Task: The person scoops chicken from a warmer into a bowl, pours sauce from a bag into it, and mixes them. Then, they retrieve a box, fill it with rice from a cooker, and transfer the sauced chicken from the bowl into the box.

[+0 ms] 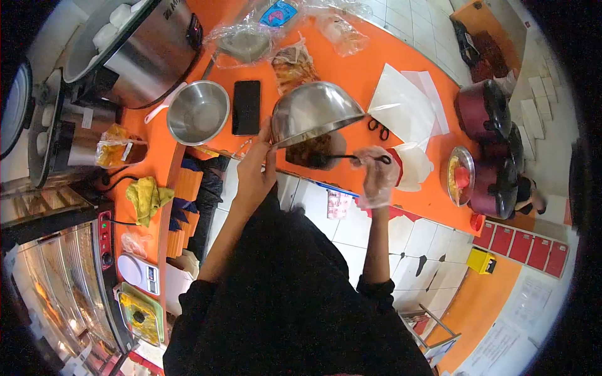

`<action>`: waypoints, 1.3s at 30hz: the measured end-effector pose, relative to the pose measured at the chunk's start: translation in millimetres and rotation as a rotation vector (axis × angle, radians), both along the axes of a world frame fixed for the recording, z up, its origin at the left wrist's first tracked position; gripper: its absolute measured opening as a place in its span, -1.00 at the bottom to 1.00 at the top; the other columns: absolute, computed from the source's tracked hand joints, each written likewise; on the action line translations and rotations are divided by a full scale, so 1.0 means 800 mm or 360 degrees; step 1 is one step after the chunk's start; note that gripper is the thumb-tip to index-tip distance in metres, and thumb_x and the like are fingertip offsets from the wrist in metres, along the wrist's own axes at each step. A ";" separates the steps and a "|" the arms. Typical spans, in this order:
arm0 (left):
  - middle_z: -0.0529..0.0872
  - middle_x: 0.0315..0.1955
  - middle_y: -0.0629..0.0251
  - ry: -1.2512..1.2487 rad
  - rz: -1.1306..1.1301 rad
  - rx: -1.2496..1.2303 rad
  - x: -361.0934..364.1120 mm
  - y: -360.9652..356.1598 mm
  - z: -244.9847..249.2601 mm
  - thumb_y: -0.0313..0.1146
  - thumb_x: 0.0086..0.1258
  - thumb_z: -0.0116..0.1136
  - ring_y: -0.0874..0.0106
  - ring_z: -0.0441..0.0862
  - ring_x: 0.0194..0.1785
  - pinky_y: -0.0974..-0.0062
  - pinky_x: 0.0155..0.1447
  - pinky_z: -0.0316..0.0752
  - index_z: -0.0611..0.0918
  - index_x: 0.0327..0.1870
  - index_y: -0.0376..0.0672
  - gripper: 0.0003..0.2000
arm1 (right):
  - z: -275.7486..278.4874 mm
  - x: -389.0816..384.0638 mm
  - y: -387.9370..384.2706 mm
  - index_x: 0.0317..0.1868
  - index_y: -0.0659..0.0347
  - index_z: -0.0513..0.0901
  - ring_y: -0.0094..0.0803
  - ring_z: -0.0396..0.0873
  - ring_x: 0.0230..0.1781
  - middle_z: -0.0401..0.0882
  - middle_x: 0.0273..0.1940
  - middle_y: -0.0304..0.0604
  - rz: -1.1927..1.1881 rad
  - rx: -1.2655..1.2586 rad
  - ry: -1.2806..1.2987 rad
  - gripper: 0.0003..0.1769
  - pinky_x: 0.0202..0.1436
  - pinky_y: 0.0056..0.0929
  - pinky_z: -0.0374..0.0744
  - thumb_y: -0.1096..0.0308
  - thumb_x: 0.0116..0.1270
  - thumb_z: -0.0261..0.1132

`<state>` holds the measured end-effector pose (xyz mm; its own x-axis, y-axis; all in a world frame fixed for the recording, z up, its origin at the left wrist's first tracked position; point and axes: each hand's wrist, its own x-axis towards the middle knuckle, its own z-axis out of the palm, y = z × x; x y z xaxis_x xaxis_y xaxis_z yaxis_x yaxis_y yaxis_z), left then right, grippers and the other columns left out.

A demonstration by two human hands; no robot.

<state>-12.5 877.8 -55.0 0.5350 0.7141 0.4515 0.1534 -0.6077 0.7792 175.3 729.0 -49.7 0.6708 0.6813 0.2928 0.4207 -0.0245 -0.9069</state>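
Note:
My left hand (pixel 257 164) grips the rim of a steel bowl (pixel 316 109), which is tipped with its opening facing down and toward me. Below its edge lies a container of dark food (pixel 310 152) near the counter's front edge. In a clear plastic glove, my right hand (pixel 378 175) is closed on a black-handled utensil (pixel 342 156) that reaches left over the dark food. The utensil's far end is hard to make out against the food. Black scissors (pixel 378 128) lie just right of the bowl, beside white paper sheets (pixel 402 103).
On the orange counter (pixel 338 59), a second steel bowl (pixel 198 113) and a black phone (pixel 246 108) sit left. Plastic bags (pixel 291 66) lie behind. A bowl of yellow food (pixel 461 177) and dark red pots (pixel 483 113) stand right; a large steel cooker (pixel 150 59) stands back left.

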 end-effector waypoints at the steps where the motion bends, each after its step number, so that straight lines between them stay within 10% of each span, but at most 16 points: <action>1: 0.44 0.09 0.07 -0.0002 -0.0004 -0.0037 0.001 0.001 0.003 -0.61 0.27 -0.09 0.33 0.52 0.03 0.49 0.01 0.46 0.28 0.22 -0.22 -0.55 | -0.011 0.007 0.001 -0.50 0.40 0.52 -0.38 0.52 -0.54 0.52 -0.55 -0.05 -0.0037 -0.0033 -0.0349 -0.80 -0.45 -0.52 0.48 0.41 0.18 0.13; 7: 0.44 0.09 0.08 -0.0046 -0.0040 -0.0078 0.005 0.007 0.005 -0.59 0.28 -0.08 0.35 0.52 0.02 0.50 -0.02 0.46 0.29 0.21 -0.22 -0.56 | 0.024 -0.012 0.041 -0.35 0.34 0.51 -0.44 0.51 -0.42 0.49 -0.39 -0.16 -0.0630 0.0689 0.0648 -0.93 -0.32 -0.54 0.49 0.50 0.17 0.15; 12: 0.43 0.11 0.09 -0.0060 -0.0038 0.0003 0.010 0.010 0.008 -0.59 0.29 -0.10 0.38 0.51 0.03 0.53 0.00 0.44 0.30 0.20 -0.27 -0.58 | -0.030 0.012 0.043 -0.40 0.34 0.46 -0.41 0.54 -0.52 0.48 -0.44 -0.15 -0.0589 0.0380 0.0066 -0.93 -0.37 -0.51 0.55 0.50 0.13 0.17; 15: 0.39 0.10 -0.06 -0.0151 0.0004 -0.0109 0.009 0.014 0.009 -0.64 0.22 -0.05 0.23 0.53 0.02 0.56 -0.15 0.50 0.41 -0.34 -0.39 -0.96 | 0.004 0.005 0.018 -0.51 0.34 0.39 -0.42 0.54 -0.62 0.46 -0.56 -0.14 -0.0587 0.0444 0.0673 -0.94 -0.54 -0.53 0.56 0.60 0.09 0.08; 21: 0.54 -0.07 0.04 -0.0382 0.0078 -0.0384 0.012 0.046 0.006 -0.59 0.29 -0.07 0.61 0.51 -0.35 0.62 -0.24 0.50 0.31 -0.40 -0.29 -0.91 | 0.027 -0.006 0.021 -0.41 0.28 0.38 -0.47 0.53 -0.56 0.43 -0.50 -0.22 -0.0487 0.0420 0.0526 -0.91 -0.51 -0.55 0.54 0.57 0.11 0.16; 25: 0.38 -0.49 0.44 -0.0600 0.0040 -0.0828 0.017 0.067 0.038 -0.55 0.34 -0.11 0.70 0.43 -0.35 0.66 -0.26 0.53 0.28 -0.37 -0.22 -0.91 | 0.014 -0.013 0.017 -0.33 0.22 0.38 -0.50 0.50 -0.50 0.42 -0.46 -0.25 -0.0546 0.0194 0.0372 -0.86 -0.48 -0.54 0.50 0.54 0.12 0.19; 28: 0.43 -0.43 0.40 -0.0620 -0.0037 -0.0925 0.020 0.082 0.044 -0.55 0.33 -0.11 0.67 0.46 -0.29 0.64 -0.23 0.58 0.29 -0.37 -0.21 -0.91 | -0.041 -0.007 0.033 -0.25 0.25 0.36 -0.52 0.47 -0.54 0.42 -0.44 -0.23 -0.0298 0.0097 -0.0258 -0.81 -0.48 -0.58 0.50 0.51 0.17 0.20; 32: 0.47 -0.37 0.36 -0.0527 -0.0069 -0.1048 0.021 0.095 0.035 -0.55 0.32 -0.10 0.59 0.50 -0.22 0.56 -0.20 0.61 0.29 -0.36 -0.19 -0.92 | 0.006 -0.027 0.030 -0.31 0.27 0.37 -0.45 0.49 -0.56 0.43 -0.48 -0.17 -0.0566 0.0501 0.0375 -0.86 -0.45 -0.55 0.53 0.56 0.16 0.18; 39: 0.51 -0.30 0.34 -0.0467 -0.0291 -0.1482 0.070 0.125 0.010 -0.46 0.30 0.00 0.55 0.52 -0.18 0.55 -0.24 0.61 0.35 -0.31 -0.21 -0.90 | 0.039 -0.026 0.023 -0.35 0.31 0.37 -0.42 0.47 -0.59 0.45 -0.45 -0.09 -0.0731 0.0719 0.0286 -0.91 -0.55 -0.56 0.47 0.57 0.16 0.15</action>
